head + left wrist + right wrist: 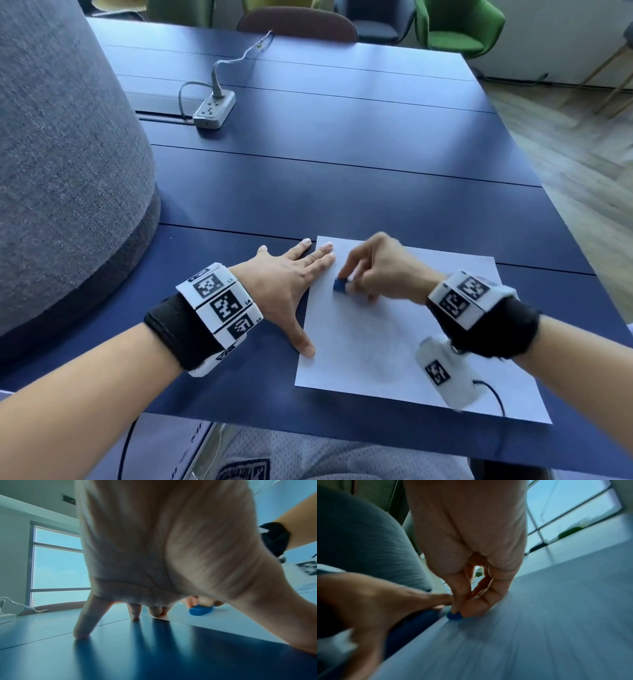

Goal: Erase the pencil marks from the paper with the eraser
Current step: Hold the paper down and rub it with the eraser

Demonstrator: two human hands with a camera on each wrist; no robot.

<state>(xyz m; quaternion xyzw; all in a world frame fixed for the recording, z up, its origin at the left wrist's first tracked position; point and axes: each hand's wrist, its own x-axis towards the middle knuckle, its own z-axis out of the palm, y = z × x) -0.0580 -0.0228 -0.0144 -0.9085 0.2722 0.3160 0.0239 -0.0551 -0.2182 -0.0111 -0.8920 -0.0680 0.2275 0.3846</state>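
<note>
A white sheet of paper (394, 342) lies on the dark blue table (342, 192) near its front edge, with faint grey pencil marks (387, 356) toward its lower middle. My right hand (373, 270) pinches a small blue eraser (340, 285) between thumb and fingers and presses it on the paper's upper left part; the hand is motion-blurred. The eraser (200, 610) also shows in the left wrist view, and its tip (453, 616) in the right wrist view. My left hand (291, 284) lies flat with straight, spread fingers, holding down the paper's left edge.
A grey power strip (214, 109) with its cable sits at the table's back left. A large grey fabric-covered form (65, 164) rises at the left. Chairs (459, 24) stand beyond the far edge, and wooden floor lies to the right.
</note>
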